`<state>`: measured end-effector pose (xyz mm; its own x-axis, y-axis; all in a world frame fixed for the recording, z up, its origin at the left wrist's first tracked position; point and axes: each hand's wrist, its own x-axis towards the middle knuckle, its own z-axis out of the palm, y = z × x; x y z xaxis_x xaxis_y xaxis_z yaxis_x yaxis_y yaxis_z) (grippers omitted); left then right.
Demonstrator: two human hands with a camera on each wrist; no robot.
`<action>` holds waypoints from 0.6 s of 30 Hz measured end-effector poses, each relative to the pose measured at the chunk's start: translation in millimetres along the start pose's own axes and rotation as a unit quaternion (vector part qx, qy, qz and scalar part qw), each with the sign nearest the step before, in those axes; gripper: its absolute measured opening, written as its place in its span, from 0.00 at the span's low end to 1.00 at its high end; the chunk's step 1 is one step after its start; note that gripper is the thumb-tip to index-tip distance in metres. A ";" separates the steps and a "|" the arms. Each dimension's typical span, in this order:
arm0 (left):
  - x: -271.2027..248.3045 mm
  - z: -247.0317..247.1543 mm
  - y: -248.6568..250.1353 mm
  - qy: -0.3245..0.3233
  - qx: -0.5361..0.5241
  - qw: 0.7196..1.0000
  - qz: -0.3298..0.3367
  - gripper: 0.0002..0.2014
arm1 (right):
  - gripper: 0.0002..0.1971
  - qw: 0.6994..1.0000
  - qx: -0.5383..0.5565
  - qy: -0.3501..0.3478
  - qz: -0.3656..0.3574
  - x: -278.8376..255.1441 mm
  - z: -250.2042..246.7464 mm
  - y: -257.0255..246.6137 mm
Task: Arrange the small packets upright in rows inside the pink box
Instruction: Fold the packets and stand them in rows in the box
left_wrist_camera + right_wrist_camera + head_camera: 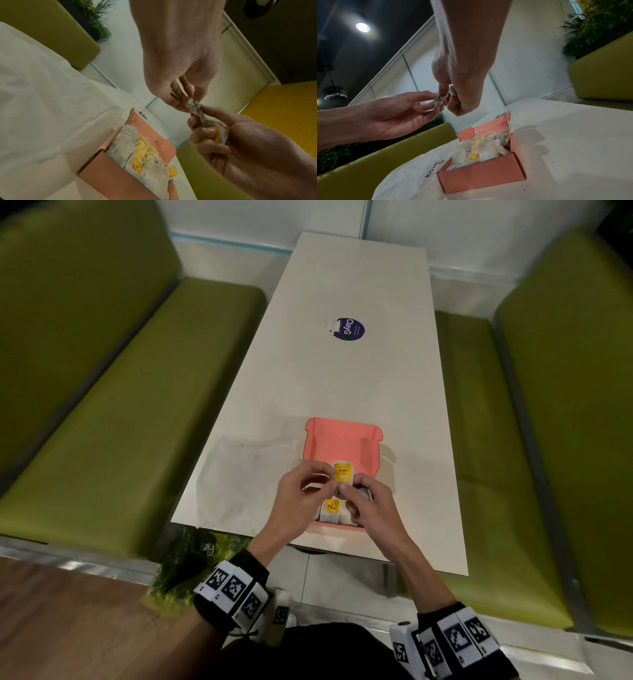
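The pink box sits open at the near table edge, with its lid flap standing at the far side. Several white tea-bag packets with yellow tags stand packed in its near part. Both hands hover just above the box and share one packet. My left hand pinches its crumpled top end. My right hand curls round its body and the yellow tag. In the right wrist view the packet is mostly hidden by fingers.
A crumpled white plastic bag lies on the table just left of the box. A round purple sticker is farther up the white table. Green benches flank both sides.
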<state>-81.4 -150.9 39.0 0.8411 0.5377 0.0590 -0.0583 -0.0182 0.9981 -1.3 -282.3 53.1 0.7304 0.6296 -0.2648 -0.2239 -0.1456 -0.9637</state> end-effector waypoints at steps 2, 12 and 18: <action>-1.2 -0.2 -0.8 0.005 -0.003 1.000 0.004 0.08 | 0.06 1.000 0.007 0.013 -0.002 1.0 -1.2 -0.8; -20.5 -1.8 -13.4 0.040 0.129 0.983 0.123 0.05 | 0.11 0.998 0.061 0.034 -0.002 5.4 0.6 2.2; -17.0 -2.8 -21.0 0.062 0.224 0.946 0.226 0.04 | 0.07 0.996 0.083 0.036 0.014 3.9 3.0 1.1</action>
<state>-95.9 -157.3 17.0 0.7137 0.4841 0.5062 -0.1400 -0.6095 0.7803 -0.7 -277.7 51.1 0.7650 0.5702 -0.2992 -0.3444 -0.0304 -0.9383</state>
